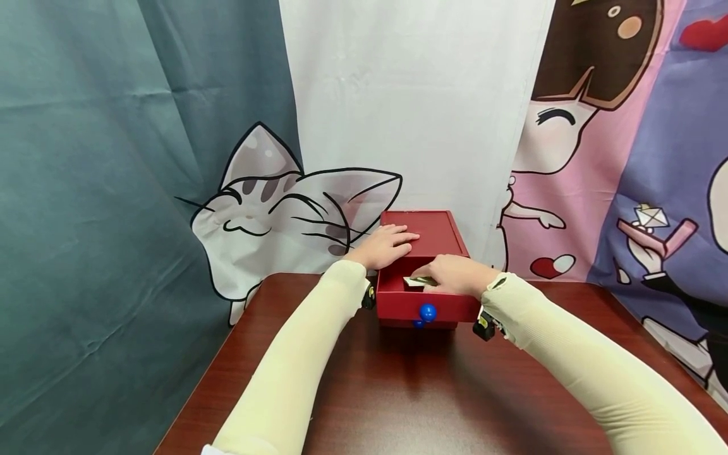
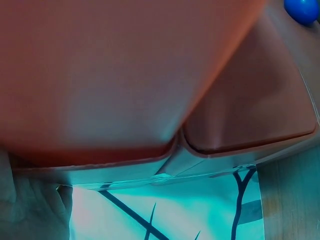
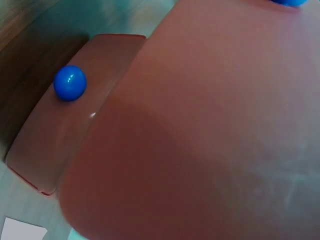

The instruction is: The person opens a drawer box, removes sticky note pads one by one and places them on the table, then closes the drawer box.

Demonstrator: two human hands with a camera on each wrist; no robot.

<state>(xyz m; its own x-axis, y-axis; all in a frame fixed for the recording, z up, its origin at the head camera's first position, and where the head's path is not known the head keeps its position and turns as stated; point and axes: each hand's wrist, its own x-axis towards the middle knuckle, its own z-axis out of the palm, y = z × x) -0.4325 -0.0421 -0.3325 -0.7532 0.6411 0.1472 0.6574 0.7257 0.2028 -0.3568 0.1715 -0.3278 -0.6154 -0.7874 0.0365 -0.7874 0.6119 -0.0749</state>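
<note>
A small red two-drawer box [image 1: 423, 230] stands near the back of the table, its upper drawer [image 1: 400, 304] pulled out and the lower one [image 3: 50, 135] pushed in. My left hand [image 1: 382, 246] rests on the left of the box's top with its fingers straight. Inside the open drawer, my right hand [image 1: 459, 275] pinches a small flat item [image 1: 417, 281], pale with a greenish upper side; the fingers cover part of it and I cannot tell its kind. Blue ball knobs sit on the drawer fronts; the upper knob [image 1: 428, 312] shows in the head view.
The dark reddish-brown wooden table [image 1: 398, 404] stretches toward me from the box. Right behind the box hangs a cartoon-printed curtain [image 1: 421, 95]. Cream sleeves cover both arms, with a small dark wrist camera [image 1: 483, 325] close beside the drawer's right side.
</note>
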